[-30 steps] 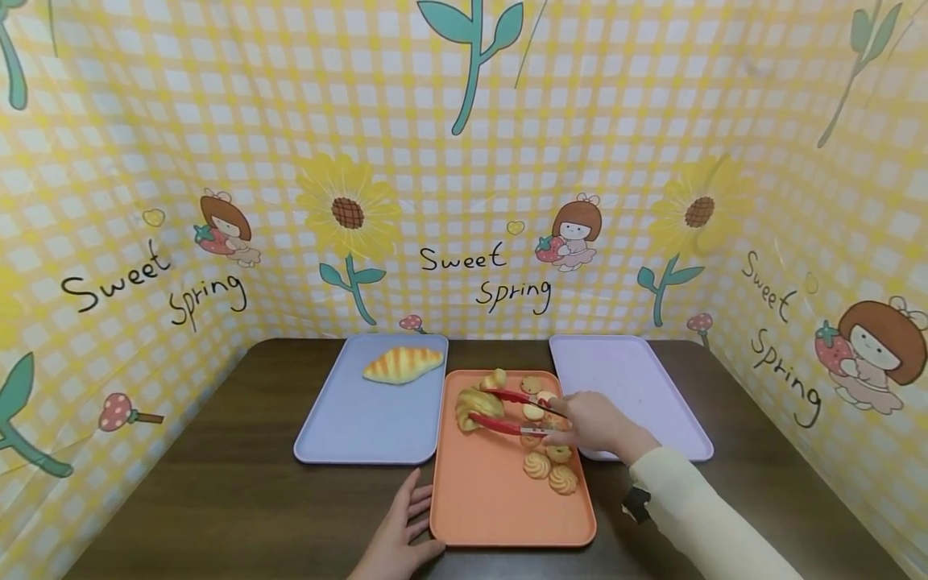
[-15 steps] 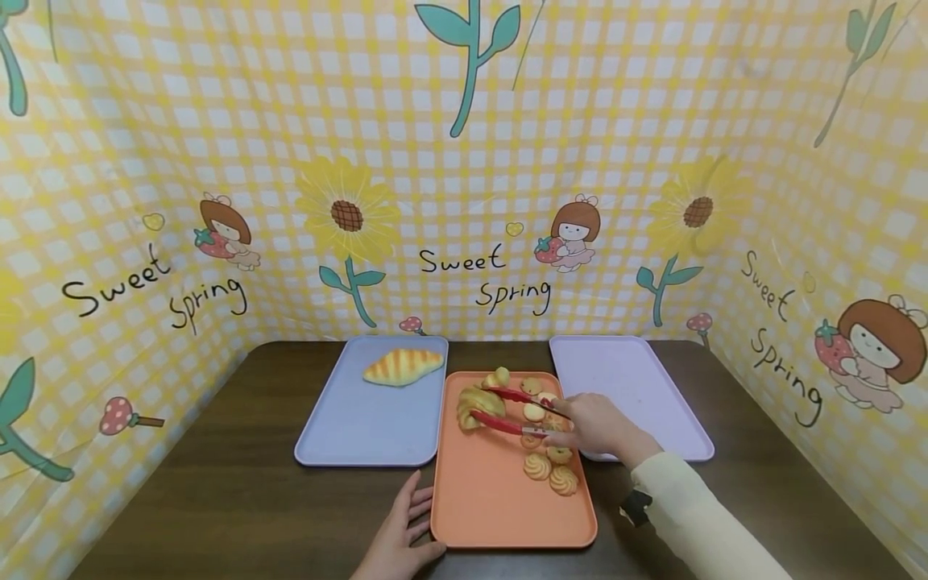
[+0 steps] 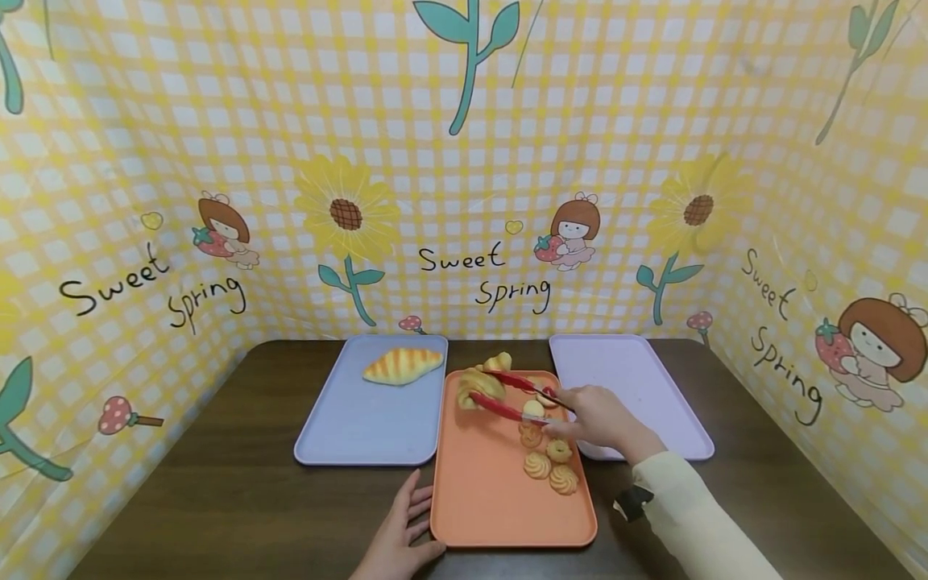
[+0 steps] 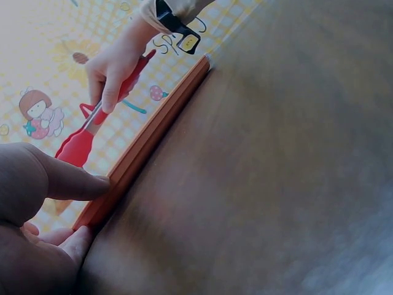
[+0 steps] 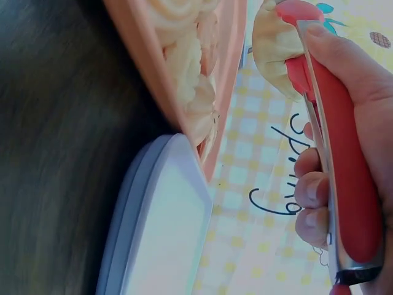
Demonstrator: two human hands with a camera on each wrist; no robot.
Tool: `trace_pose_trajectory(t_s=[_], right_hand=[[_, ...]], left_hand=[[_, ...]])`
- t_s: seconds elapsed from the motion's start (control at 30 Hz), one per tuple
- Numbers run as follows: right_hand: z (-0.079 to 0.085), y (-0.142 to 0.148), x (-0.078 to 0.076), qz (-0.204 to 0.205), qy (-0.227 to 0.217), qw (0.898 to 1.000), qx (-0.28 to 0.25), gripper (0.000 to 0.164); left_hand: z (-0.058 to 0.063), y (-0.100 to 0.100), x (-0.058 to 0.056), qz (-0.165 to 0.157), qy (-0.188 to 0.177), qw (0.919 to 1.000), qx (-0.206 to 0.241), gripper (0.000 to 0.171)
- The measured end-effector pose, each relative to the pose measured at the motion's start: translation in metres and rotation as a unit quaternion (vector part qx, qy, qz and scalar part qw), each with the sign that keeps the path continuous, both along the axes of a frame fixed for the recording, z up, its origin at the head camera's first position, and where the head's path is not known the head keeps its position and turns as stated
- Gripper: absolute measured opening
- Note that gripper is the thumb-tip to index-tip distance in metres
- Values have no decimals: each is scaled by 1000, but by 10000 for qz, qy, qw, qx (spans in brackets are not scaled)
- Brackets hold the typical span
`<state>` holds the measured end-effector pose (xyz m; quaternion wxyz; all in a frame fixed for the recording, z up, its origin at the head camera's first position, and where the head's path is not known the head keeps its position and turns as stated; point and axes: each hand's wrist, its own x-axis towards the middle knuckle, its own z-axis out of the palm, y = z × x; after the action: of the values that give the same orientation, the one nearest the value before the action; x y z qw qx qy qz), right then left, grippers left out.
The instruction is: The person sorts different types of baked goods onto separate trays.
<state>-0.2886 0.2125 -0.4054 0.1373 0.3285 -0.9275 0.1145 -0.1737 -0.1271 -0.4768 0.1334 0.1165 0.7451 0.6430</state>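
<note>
My right hand (image 3: 598, 419) grips red-and-metal tongs (image 3: 518, 412), fingers and thumb wrapped around the handles. The tongs' red tips pinch a glossy golden bread roll (image 5: 273, 52), raised above the far left part of the orange tray (image 3: 507, 515); it looks blurred in the head view. At the tray's near left corner is my left hand (image 3: 399, 532), its thumb against the front wall and its straight fingers along the left side. Several cookies lie on the tray's right half, among them a swirled cookie (image 3: 562, 480) and a ring-shaped cookie (image 3: 558, 449).
On the left, a blue tray (image 3: 362, 435) carries a striped croissant (image 3: 403, 366) near its back. A lilac tray (image 3: 638, 387) stands on the right, partly behind the right forearm. Checked cloth (image 3: 464, 185) surrounds the dark wooden table (image 3: 239, 483).
The right hand and tongs have lifted the bread roll slightly up and away, uncovering more cookies. The left hand keeps its place at the tray corner.
</note>
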Motion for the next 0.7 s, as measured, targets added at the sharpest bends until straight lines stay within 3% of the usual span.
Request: trace_pose_trajectory(t_s=[0.3,0.5,0.7], right_hand=[[-2,-14,-5,378,254,9988,-161,36],[3,-32,-6,437,114,9988,-168,39],[5,-54,-10,706,278,9969,-204,35]], left_hand=[[-1,1,1,-8,48,10000,12,101],[-1,1,0,65,99,9999,-52,100],[0,2,0,89,41,9999,-86,101]])
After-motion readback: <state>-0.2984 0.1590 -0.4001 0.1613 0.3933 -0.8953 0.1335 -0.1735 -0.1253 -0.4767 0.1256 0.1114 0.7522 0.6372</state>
